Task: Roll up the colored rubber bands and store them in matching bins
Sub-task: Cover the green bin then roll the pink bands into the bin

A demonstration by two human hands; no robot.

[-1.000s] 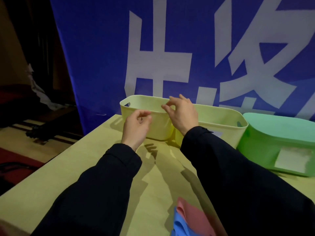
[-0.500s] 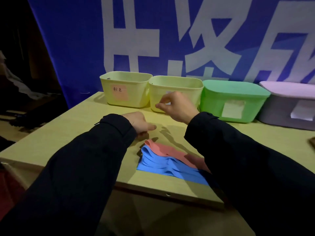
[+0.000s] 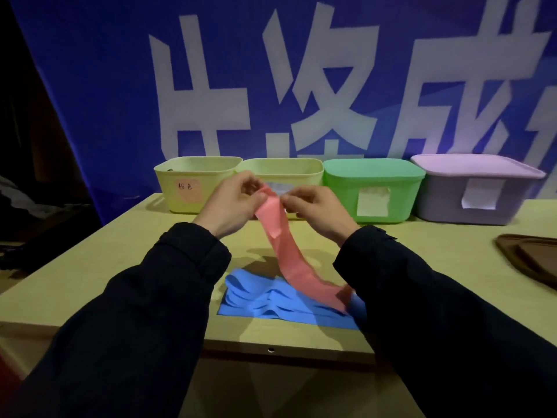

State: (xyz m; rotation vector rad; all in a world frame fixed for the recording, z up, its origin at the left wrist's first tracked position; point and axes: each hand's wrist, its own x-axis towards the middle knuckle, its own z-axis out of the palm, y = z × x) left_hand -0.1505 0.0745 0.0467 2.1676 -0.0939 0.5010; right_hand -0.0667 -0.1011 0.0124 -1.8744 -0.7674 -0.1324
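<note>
Both hands are raised above the pale wooden worktop [image 3: 90,267], in front of the row of bins. The left hand [image 3: 232,206] and right hand [image 3: 316,212] each pinch the top end of a flat pink rubber band [image 3: 286,254], grip of both closed on it with fingers and thumb, hands almost touching each other. The pink rubber band hangs down from the hands in a slanted strip; its lower end lies on a pile of flat blue rubber bands [image 3: 271,303], which sits on the worktop near its front edge, between the two dark sleeves. At the back of the worktop stand four bins side by side: a pale yellow open plastic bin with a pink handwritten label [image 3: 193,188] on the left, a second pale yellow open plastic bin [image 3: 295,173] touching it, partly hidden by the hands, then a green lidded plastic bin with a pale yellow note [image 3: 373,188], then a lilac-lidded grey plastic bin with a white note [image 3: 476,194]. A dark brown flat object [image 3: 530,257] lies at the right edge of the worktop, cut off by the frame. Behind the bins hangs a blue banner with large white characters [image 3: 301,86].
</note>
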